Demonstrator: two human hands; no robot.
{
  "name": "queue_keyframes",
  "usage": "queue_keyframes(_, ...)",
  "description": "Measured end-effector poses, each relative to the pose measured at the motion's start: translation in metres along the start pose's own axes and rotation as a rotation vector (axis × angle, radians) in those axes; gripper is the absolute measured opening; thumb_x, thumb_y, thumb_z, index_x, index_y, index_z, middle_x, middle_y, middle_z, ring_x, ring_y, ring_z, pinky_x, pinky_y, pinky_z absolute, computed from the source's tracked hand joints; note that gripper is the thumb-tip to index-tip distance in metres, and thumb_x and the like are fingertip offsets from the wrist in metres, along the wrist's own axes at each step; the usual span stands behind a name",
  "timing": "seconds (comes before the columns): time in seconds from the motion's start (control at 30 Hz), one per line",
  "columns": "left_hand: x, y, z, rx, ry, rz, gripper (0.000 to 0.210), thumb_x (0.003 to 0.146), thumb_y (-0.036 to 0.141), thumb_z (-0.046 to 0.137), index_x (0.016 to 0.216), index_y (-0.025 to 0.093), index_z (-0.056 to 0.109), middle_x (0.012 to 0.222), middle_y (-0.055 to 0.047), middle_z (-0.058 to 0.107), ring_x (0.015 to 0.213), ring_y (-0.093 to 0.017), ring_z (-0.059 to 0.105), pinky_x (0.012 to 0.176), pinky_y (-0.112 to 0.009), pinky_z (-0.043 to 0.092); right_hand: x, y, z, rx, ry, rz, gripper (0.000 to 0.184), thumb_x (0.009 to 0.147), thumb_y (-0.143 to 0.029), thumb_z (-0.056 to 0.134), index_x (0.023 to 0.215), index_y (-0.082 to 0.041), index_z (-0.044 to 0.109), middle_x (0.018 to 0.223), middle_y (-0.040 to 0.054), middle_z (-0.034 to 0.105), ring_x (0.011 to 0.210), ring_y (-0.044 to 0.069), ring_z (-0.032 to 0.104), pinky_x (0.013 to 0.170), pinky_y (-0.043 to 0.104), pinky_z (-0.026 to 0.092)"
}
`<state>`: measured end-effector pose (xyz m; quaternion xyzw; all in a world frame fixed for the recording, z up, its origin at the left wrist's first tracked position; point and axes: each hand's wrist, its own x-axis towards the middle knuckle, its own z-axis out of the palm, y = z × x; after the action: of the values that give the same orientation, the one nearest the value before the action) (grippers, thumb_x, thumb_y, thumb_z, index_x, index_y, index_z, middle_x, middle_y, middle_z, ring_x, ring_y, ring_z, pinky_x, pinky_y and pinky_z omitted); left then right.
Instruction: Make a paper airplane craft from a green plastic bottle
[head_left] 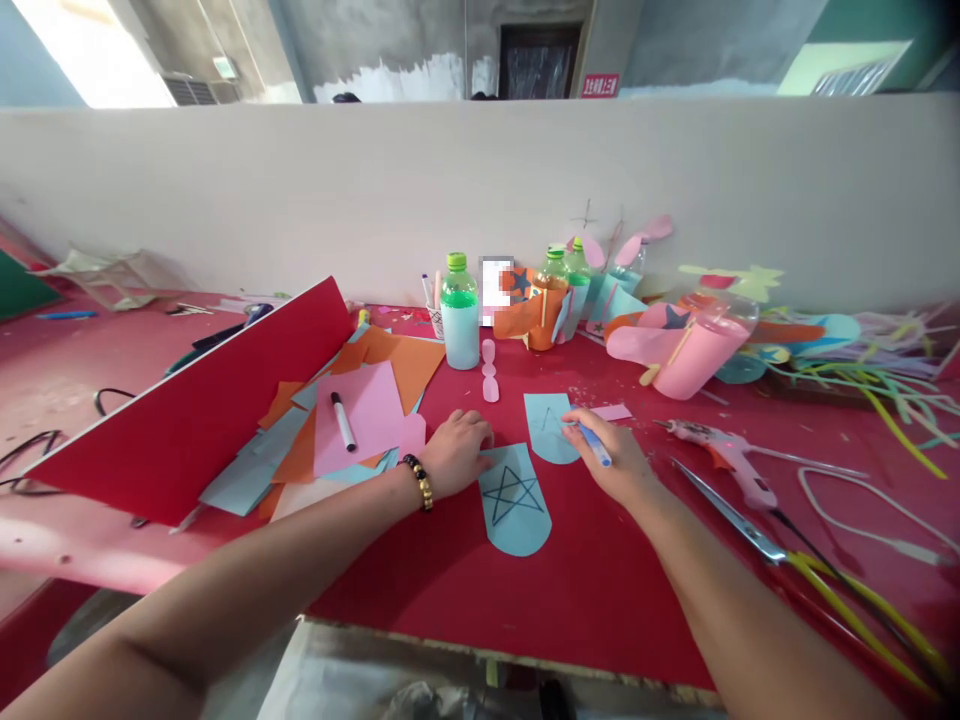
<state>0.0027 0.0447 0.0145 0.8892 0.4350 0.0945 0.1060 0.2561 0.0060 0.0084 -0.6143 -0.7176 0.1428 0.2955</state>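
My right hand (616,455) grips a blue-and-white pen (595,440) over a blue paper piece with one rounded end (551,430). Faint dark lines show on that piece beside the fingers. My left hand (459,452) rests on the red tabletop with its fingers loosely bent and holds nothing visible. Its thumb side is at the upper left corner of a second blue paper piece (516,500), which bears a dark five-pointed star outline. A black-and-white marker (343,422) lies on pink paper (367,425) left of that hand.
A green-capped bottle (460,320) and a pink paper cutout (489,370) stand ahead. Decorated bottles, including a tilted pink one (701,350), are at the back right. Scissors (739,525) and a glue gun (731,460) lie rightward. A red board (195,410) leans at left.
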Motion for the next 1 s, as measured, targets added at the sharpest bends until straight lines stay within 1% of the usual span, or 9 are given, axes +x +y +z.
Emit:
queue_keyframes(0.1, 0.011, -0.008, -0.007, 0.023, -0.047, -0.039, 0.007, 0.078, 0.018, 0.062, 0.085, 0.020, 0.061, 0.086, -0.004, 0.065, 0.086, -0.021, 0.059, 0.074, -0.031, 0.046, 0.000, 0.000, -0.002, -0.023, -0.015, -0.055, 0.027, 0.093, -0.041, 0.045, 0.102, -0.024, 0.063, 0.077, 0.0046, 0.071, 0.070, 0.021, 0.067, 0.059, 0.027, 0.044)
queue_keyframes(0.23, 0.034, -0.035, -0.025, 0.067, -0.012, -0.083, 0.007, 0.078, 0.015, 0.058, 0.082, 0.020, 0.062, 0.081, -0.004, 0.066, 0.082, -0.021, 0.061, 0.072, -0.030, 0.046, -0.003, -0.004, -0.007, -0.041, -0.082, -0.138, 0.025, 0.092, -0.039, 0.046, 0.102, -0.025, 0.064, 0.079, 0.0037, 0.071, 0.069, 0.021, 0.066, 0.060, 0.027, 0.043)
queue_keyframes(0.33, 0.044, -0.043, -0.038, 0.104, 0.041, -0.099, 0.011, 0.078, 0.015, 0.057, 0.087, 0.018, 0.064, 0.088, -0.007, 0.067, 0.091, -0.024, 0.060, 0.080, -0.034, 0.046, -0.007, -0.010, -0.014, 0.017, -0.143, -0.186, 0.023, 0.091, -0.038, 0.048, 0.101, -0.026, 0.065, 0.080, 0.0032, 0.071, 0.069, 0.020, 0.066, 0.061, 0.028, 0.044)
queue_keyframes(0.4, 0.040, -0.033, -0.041, 0.115, 0.085, -0.070, 0.020, 0.080, 0.017, 0.058, 0.099, 0.017, 0.063, 0.103, -0.010, 0.065, 0.102, -0.027, 0.056, 0.089, -0.038, 0.045, -0.009, -0.013, -0.019, 0.062, -0.186, -0.200, 0.022, 0.090, -0.038, 0.050, 0.102, -0.027, 0.066, 0.080, 0.0034, 0.072, 0.071, 0.021, 0.067, 0.062, 0.028, 0.046)
queue_keyframes(0.47, 0.027, -0.011, -0.035, 0.101, 0.096, 0.004, 0.024, 0.084, 0.020, 0.057, 0.107, 0.019, 0.062, 0.112, -0.008, 0.063, 0.109, -0.024, 0.053, 0.096, -0.036, 0.042, -0.011, -0.014, -0.022, 0.091, -0.223, -0.207, 0.023, 0.090, -0.039, 0.052, 0.102, -0.028, 0.067, 0.081, 0.0038, 0.072, 0.074, 0.022, 0.068, 0.064, 0.029, 0.048)
queue_keyframes(0.57, 0.002, 0.025, -0.016, 0.023, 0.045, 0.253, 0.026, 0.089, 0.021, 0.053, 0.114, 0.021, 0.059, 0.115, -0.005, 0.063, 0.109, -0.021, 0.053, 0.098, -0.034, 0.042, -0.010, -0.012, -0.022, 0.147, -0.224, -0.164, 0.024, 0.090, -0.041, 0.052, 0.104, -0.028, 0.066, 0.087, 0.0039, 0.073, 0.078, 0.022, 0.069, 0.068, 0.030, 0.050)
queue_keyframes(0.67, -0.015, 0.044, 0.003, -0.007, 0.018, 0.280, 0.034, 0.091, 0.029, 0.054, 0.124, 0.021, 0.054, 0.127, -0.008, 0.056, 0.115, -0.024, 0.049, 0.099, -0.037, 0.043, -0.006, -0.008, -0.016, 0.307, -0.132, -0.036, 0.031, 0.092, -0.044, 0.050, 0.114, -0.025, 0.062, 0.087, 0.0043, 0.072, 0.082, 0.021, 0.069, 0.073, 0.031, 0.052)
queue_keyframes(0.83, -0.022, 0.039, 0.012, -0.009, -0.044, 0.303, 0.040, 0.089, 0.042, 0.057, 0.128, 0.036, 0.052, 0.141, -0.006, 0.040, 0.128, -0.029, 0.038, 0.105, -0.046, 0.037, 0.002, 0.003, -0.001, 0.557, 0.054, 0.066, 0.038, 0.093, -0.049, 0.044, 0.107, -0.021, 0.066, 0.079, 0.0033, 0.066, 0.076, 0.017, 0.065, 0.073, 0.029, 0.052)
queue_keyframes(1.0, -0.026, 0.030, 0.011, -0.028, -0.119, 0.343, 0.041, 0.090, 0.046, 0.053, 0.131, 0.044, 0.048, 0.150, -0.007, 0.026, 0.134, -0.037, 0.029, 0.103, -0.052, 0.035, 0.006, 0.003, 0.007, 0.508, 0.019, 0.097, 0.019, 0.089, -0.039, 0.054, 0.091, -0.022, 0.061, 0.071, -0.0005, 0.065, 0.071, 0.016, 0.062, 0.069, 0.027, 0.049)
